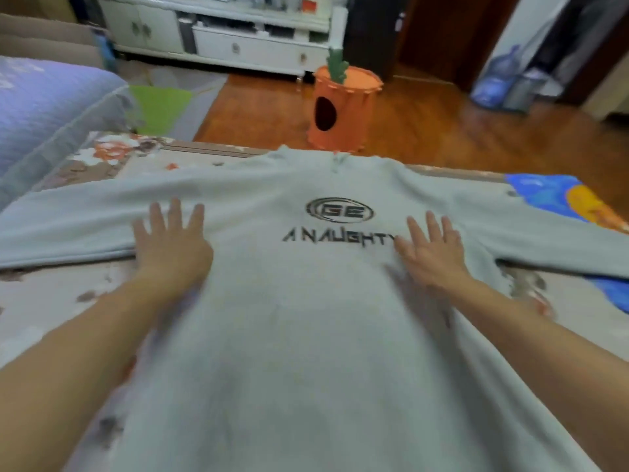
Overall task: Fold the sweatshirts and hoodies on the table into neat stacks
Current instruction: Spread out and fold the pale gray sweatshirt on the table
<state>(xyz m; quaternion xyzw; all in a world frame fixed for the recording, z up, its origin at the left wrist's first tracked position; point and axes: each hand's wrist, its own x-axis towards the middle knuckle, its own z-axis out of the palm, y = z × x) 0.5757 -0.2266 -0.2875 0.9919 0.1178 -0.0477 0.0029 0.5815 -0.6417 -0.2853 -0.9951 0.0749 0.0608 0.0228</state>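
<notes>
A pale grey-green sweatshirt [306, 335] lies spread flat and face up on the table, its collar at the far edge and both sleeves stretched out to the sides. A black logo and lettering run across its chest. My left hand [172, 243] presses flat on the chest near the left armpit, fingers straight and spread. My right hand [430, 252] presses flat just right of the lettering, fingers straight too. Under the right sleeve lies a blue and orange garment [558, 195], partly covered.
The table wears a floral cloth [112, 155]. Beyond its far edge stands an orange carrot-shaped bin [343, 110] on the wooden floor. A purple-blue bed cover [44, 107] is at the left, a white cabinet [221, 32] at the back, and a water bottle [493, 80] at the back right.
</notes>
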